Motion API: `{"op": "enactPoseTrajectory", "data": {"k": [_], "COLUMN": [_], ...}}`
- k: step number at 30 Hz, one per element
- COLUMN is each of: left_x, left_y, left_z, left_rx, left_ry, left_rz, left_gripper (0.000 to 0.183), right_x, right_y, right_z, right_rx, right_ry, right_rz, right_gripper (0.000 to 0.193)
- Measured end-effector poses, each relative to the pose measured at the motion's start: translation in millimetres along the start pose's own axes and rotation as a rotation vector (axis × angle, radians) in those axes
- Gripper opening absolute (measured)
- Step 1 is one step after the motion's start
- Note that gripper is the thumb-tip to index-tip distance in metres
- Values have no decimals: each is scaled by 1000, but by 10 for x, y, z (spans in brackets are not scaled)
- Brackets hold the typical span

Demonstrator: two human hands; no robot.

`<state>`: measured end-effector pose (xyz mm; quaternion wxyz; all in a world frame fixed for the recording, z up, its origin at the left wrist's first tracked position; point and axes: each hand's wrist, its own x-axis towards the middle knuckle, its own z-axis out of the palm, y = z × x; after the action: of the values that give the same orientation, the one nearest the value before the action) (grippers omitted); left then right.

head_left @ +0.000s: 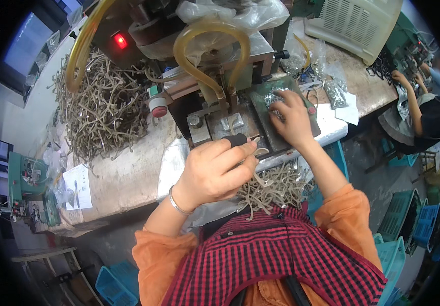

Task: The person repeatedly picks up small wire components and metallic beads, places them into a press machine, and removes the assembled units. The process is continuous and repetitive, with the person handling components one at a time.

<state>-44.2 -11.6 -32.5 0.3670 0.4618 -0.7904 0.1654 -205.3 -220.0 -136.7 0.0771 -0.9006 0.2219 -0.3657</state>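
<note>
My left hand (214,172), with a black wrap on one finger, is closed on a thin curved metal strip (263,180) just in front of the press. Its fingers hide part of the strip. Fingers apart, my right hand (292,120) reaches over small shiny metal parts (270,97) in a dark green tray (260,109). The press bed (232,122) stands between the hands, with a small metal fixture on it. At the table's front edge, below my hands, lies a heap of similar curved strips (273,189).
A large pile of curved strips (102,104) covers the table left of the press. Yellow hoses (212,26) loop down at the press head. A red button (158,110) juts out on its left. Plastic bags of parts (336,93) lie right. Another person (429,115) sits far right.
</note>
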Motion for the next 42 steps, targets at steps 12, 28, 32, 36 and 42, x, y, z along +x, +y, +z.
{"op": "enactPoseTrajectory", "data": {"k": [12, 28, 32, 36, 42], "left_x": [-876, -1847, -1832, -1569, -1359], "left_y": [-12, -1284, -981, -969, -648], "left_z": [-177, -97, -165, -241, -17], "left_rx": [322, -11, -304, -490, -544], "left_ry": [569, 104, 547, 622, 902], "left_rz": [-480, -1040, -1116, -1227, -1126], "left_gripper": [20, 13, 12, 9, 11], "right_x": [-122, -382, -427, 219, 450], "right_y": [159, 40, -223, -708, -926], "right_z": [-109, -360, -615, -614, -250], "right_rx": [71, 294, 515, 666, 1067], "right_ry": [191, 64, 68, 17, 1], "right_rz": [306, 515, 596, 264, 369], "right_gripper": [12, 13, 13, 19, 44]}}
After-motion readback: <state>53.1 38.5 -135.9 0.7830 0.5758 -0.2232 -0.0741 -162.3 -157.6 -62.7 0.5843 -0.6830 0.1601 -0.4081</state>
